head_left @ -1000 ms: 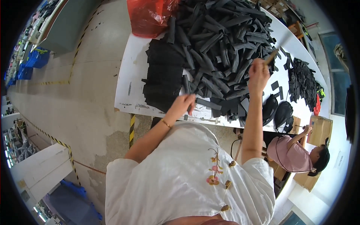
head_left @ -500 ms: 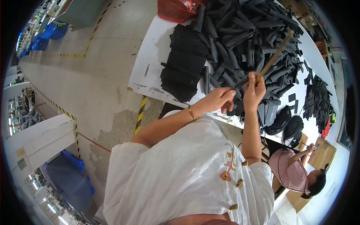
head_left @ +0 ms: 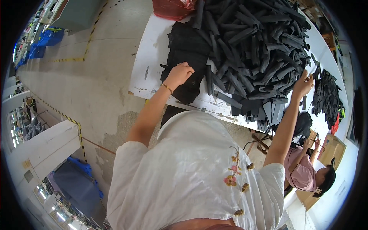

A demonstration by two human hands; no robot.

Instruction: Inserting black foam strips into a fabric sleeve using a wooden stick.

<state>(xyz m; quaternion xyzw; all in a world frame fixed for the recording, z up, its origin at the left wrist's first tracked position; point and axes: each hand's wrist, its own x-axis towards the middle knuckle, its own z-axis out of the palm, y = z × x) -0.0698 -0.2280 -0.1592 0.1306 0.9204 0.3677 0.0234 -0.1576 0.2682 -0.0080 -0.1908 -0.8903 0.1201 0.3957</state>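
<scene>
My left hand (head_left: 180, 74) is over a stack of flat black fabric-like pieces (head_left: 186, 50), fingers curled together; anything pinched in them does not show against the black. Out to the right, at the edge of a heap of black rolled tubes (head_left: 249, 42), my right hand (head_left: 303, 87) is raised with its fingers drawn together. What it holds, if anything, cannot be made out. One black tube (head_left: 229, 100) lies by the table's near edge, between my hands. The thin wooden stick seen earlier does not show.
The white table (head_left: 147, 57) carries a red plastic bag (head_left: 174, 9) at the back left and a bundle of black strips (head_left: 326, 97) at the right. A black backpack (head_left: 303, 124) is near a seated person in pink (head_left: 303, 168). Cardboard boxes (head_left: 331, 149) stand behind.
My hands have parted, the left moving onto the flat stack and the right swinging far right. The dark tube and stick are no longer between them; a tube now lies near the table edge.
</scene>
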